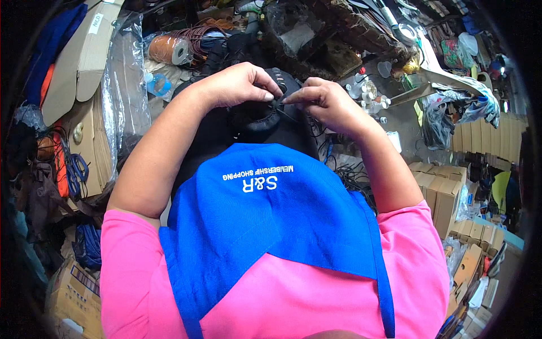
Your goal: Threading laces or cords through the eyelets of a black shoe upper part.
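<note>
Black shoe (255, 120), its dark rounded form sitting just beyond the top edge of a blue apron (226, 209), draws both hands of a person in a pink shirt (339, 302) at a cluttered workplace. Seen from the head camera, both elbows are bent outward and the forearms angle inward. The left hand (240, 86) arches over the shoe, wrist bent, thumb and forefinger reaching toward the right; the right hand (333, 106) meets it from the other side, fingers curled, forefinger pointing left. Their fingertips nearly touch above the shoe. I cannot tell whether either hand pinches anything there. An orange spool (165, 50) lies beyond the left forearm.
</note>
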